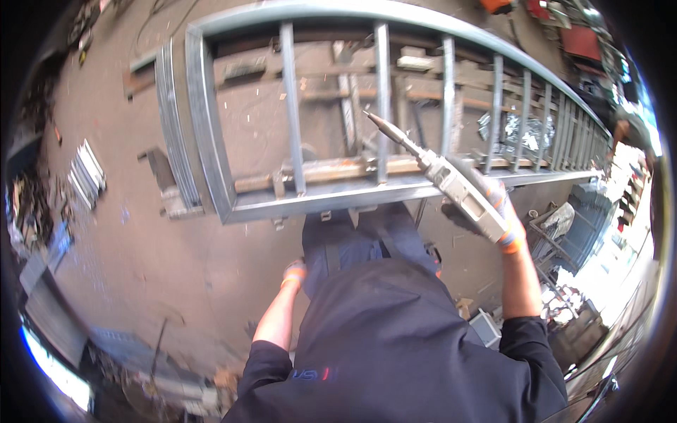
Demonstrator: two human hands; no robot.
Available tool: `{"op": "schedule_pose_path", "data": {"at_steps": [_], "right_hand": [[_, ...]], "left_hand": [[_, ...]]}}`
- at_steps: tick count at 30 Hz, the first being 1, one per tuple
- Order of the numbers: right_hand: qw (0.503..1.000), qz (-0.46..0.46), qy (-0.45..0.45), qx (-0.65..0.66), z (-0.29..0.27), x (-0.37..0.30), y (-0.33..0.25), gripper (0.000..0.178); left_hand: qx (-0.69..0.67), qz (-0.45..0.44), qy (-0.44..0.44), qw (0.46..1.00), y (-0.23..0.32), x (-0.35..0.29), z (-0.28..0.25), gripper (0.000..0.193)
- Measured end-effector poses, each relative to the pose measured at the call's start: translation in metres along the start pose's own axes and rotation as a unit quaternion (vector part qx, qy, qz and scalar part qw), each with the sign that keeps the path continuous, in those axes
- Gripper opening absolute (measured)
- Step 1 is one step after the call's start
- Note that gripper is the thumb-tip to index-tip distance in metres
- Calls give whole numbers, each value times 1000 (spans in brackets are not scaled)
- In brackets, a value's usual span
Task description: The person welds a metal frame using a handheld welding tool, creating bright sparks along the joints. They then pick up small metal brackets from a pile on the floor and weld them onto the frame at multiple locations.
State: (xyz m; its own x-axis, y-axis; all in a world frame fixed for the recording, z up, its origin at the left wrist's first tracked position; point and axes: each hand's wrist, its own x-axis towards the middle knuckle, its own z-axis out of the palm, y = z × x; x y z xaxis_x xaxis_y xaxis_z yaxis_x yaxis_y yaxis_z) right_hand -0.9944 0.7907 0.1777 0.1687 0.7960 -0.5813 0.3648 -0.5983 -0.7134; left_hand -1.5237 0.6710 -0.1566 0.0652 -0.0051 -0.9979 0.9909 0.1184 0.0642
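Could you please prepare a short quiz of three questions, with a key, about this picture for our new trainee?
1. Which hand holds the long pale-grey tool with a pointed tip?

2. Where is the left hand in its orange-cuffed glove?
a) on the tool
b) beside the dark-blue trousers
c) above the right hand

3. True or false: several crossbars join the long sides of the ladder-like silver metal frame.

Key: 1. The right hand; 2. b; 3. True.
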Motion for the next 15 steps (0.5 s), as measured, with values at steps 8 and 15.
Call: {"op": "schedule_pose_path", "data": {"at_steps": [8, 15], "right_hand": [[906, 3, 206, 371, 33, -142, 71, 79], [875, -245, 282, 306, 30, -240, 186, 65]], "left_hand": [[235, 158, 179, 942, 43, 67, -49, 48], [478, 295, 196, 804, 142, 1, -26, 35]]}}
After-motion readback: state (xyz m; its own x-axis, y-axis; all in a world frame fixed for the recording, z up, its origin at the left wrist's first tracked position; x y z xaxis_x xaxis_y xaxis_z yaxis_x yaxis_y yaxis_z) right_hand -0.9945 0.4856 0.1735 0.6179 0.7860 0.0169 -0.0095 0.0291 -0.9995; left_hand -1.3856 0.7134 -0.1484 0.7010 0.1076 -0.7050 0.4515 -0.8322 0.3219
